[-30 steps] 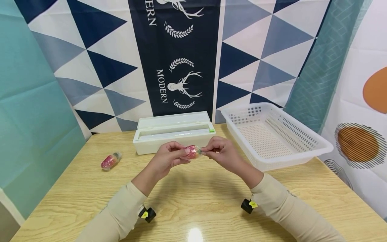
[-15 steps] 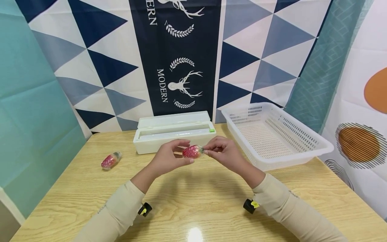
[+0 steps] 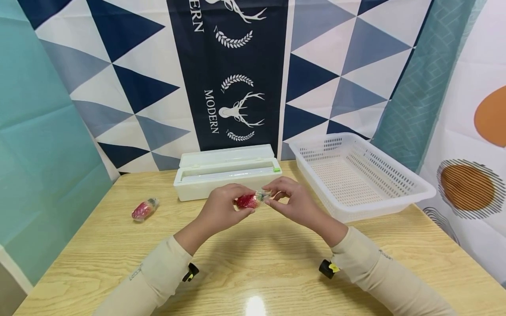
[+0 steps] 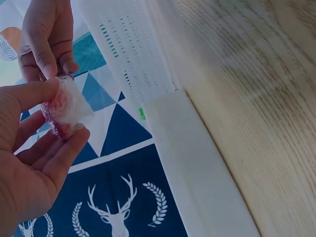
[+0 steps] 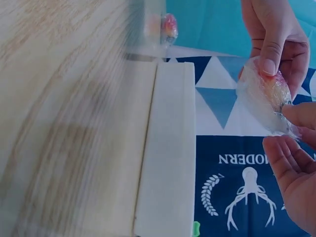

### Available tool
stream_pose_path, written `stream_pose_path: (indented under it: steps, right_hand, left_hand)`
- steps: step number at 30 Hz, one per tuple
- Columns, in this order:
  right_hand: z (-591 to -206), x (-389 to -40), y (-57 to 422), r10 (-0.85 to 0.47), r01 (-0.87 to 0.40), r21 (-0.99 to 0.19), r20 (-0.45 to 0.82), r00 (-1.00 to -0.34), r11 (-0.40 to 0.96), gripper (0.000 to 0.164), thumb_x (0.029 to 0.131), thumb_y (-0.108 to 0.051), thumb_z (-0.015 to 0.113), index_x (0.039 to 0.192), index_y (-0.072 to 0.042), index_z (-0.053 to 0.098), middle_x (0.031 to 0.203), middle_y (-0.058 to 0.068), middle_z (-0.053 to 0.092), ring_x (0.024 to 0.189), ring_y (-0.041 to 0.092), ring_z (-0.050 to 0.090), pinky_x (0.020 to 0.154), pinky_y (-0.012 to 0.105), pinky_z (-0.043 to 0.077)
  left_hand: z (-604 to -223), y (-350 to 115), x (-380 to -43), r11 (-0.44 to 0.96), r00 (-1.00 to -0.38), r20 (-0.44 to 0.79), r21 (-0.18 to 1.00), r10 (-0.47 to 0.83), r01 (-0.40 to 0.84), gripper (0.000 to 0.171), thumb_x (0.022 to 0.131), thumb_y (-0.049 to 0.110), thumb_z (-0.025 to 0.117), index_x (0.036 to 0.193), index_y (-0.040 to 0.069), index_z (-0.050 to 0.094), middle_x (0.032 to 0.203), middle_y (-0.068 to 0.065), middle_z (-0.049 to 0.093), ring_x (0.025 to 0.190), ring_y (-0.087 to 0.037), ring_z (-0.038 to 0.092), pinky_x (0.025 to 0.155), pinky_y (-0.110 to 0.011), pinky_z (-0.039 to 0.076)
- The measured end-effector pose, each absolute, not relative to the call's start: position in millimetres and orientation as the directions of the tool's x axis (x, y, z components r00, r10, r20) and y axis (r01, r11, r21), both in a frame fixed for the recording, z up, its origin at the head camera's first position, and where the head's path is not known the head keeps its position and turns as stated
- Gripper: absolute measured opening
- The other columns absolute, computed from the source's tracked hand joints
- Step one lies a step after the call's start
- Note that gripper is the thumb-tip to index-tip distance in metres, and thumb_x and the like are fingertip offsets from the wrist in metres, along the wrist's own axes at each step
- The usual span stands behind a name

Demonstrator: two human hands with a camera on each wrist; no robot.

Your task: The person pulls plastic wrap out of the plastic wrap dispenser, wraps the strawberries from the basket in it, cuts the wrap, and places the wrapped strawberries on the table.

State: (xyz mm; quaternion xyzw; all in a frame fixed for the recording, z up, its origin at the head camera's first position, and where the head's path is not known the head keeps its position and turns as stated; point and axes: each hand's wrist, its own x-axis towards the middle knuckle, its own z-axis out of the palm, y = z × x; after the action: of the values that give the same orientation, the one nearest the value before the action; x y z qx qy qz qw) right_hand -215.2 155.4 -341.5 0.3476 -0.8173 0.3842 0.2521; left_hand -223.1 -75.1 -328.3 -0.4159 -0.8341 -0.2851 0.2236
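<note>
A red strawberry-like fruit (image 3: 247, 201) wrapped in clear plastic film is held up over the table between both hands. My left hand (image 3: 224, 205) grips its red body between thumb and fingers, hiding part of it. At the other end, the thumb and fingertips of my right hand (image 3: 290, 199) are around the loose film (image 3: 262, 196). In the right wrist view the film (image 5: 256, 98) bulges out wide from the fruit, and the right thumb touches it at the tip. A second wrapped red fruit (image 3: 144, 210) lies on the table to the left.
Behind the hands stands a long white film dispenser box (image 3: 227, 186) with its lid raised and a roll inside. A white perforated plastic basket (image 3: 344, 213) sits at the back right. Patterned cloth (image 3: 150, 87) hangs behind the wooden table (image 3: 253, 272).
My left hand loosened its fingers round the wrapped fruit, then closed on it again further round. The right thumb and fingertips have spread a little at the film end.
</note>
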Motion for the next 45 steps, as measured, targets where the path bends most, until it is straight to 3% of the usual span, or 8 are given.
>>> stream_pose_path:
  steps: [4,8,13,18,25,35,45]
  right_hand:
    - [-337,-215,157,-0.433,-0.783,-0.343,0.684,-0.587,0.519,0.034,0.080,-0.004,0.079,0.112,-0.001,0.068,0.105,0.012,0.065,0.087,0.020,0.065,0.076,0.031,0.057]
    - [-334,-214,160,-0.532,-0.776,-0.124,0.661,-0.529,0.618,0.043,0.084,-0.019,0.077,0.119,0.002,0.062,0.115,0.015,0.062,0.105,0.028,0.061,0.090,0.043,0.052]
    - [-340,-212,165,-0.606,-0.736,0.039,0.597,-0.525,0.676,0.058,0.092,-0.042,0.066,0.129,0.001,0.056,0.126,0.017,0.057,0.116,0.033,0.056,0.097,0.047,0.047]
    - [-345,-210,166,-0.619,-0.721,0.057,0.562,-0.548,0.690,0.066,0.095,-0.054,0.055,0.134,-0.001,0.052,0.132,0.018,0.054,0.119,0.033,0.054,0.096,0.048,0.047]
    - [-349,-209,167,-0.624,-0.712,0.025,0.503,-0.598,0.702,0.068,0.087,-0.042,0.070,0.138,-0.002,0.049,0.137,0.020,0.049,0.124,0.035,0.050,0.100,0.049,0.044]
    - [-350,-213,171,-0.618,-0.700,0.013,0.481,-0.622,0.714,0.070,0.087,-0.044,0.070,0.139,-0.003,0.047,0.141,0.021,0.046,0.126,0.037,0.048,0.103,0.051,0.041]
    - [-355,-215,175,-0.626,-0.700,0.021,0.467,-0.624,0.714,0.072,0.087,-0.044,0.070,0.140,-0.003,0.046,0.142,0.022,0.045,0.127,0.038,0.047,0.104,0.052,0.039]
  left_hand:
    - [-326,-78,-221,0.486,-0.547,0.616,0.286,0.567,0.826,0.037,0.074,0.015,0.086,0.108,0.007,0.073,0.105,-0.003,0.070,0.087,-0.013,0.063,0.068,-0.026,0.057]
    - [-326,-82,-219,0.505,-0.545,0.617,0.262,0.567,0.822,0.038,0.074,0.015,0.086,0.108,0.007,0.073,0.104,-0.004,0.070,0.088,-0.014,0.063,0.068,-0.028,0.057]
    - [-334,-91,-218,0.550,-0.538,0.634,0.205,0.556,0.810,0.038,0.072,0.016,0.087,0.106,0.008,0.073,0.102,-0.003,0.070,0.088,-0.013,0.064,0.067,-0.025,0.055]
    - [-339,-102,-216,0.579,-0.540,0.646,0.182,0.540,0.795,0.038,0.071,0.016,0.088,0.105,0.009,0.073,0.100,-0.002,0.070,0.086,-0.014,0.064,0.068,-0.026,0.054]
    - [-344,-121,-216,0.648,-0.599,0.626,0.188,0.499,0.738,0.039,0.071,0.018,0.088,0.106,0.009,0.074,0.101,-0.003,0.070,0.087,-0.016,0.065,0.068,-0.027,0.055]
    - [-349,-142,-220,0.723,-0.712,0.552,0.258,0.434,0.641,0.038,0.072,0.018,0.087,0.105,0.006,0.073,0.101,-0.007,0.069,0.083,-0.017,0.063,0.065,-0.028,0.054]
    - [-354,-161,-226,0.770,-0.758,0.516,0.262,0.398,0.582,0.037,0.073,0.016,0.086,0.105,0.005,0.071,0.104,-0.011,0.068,0.086,-0.022,0.065,0.068,-0.034,0.056]
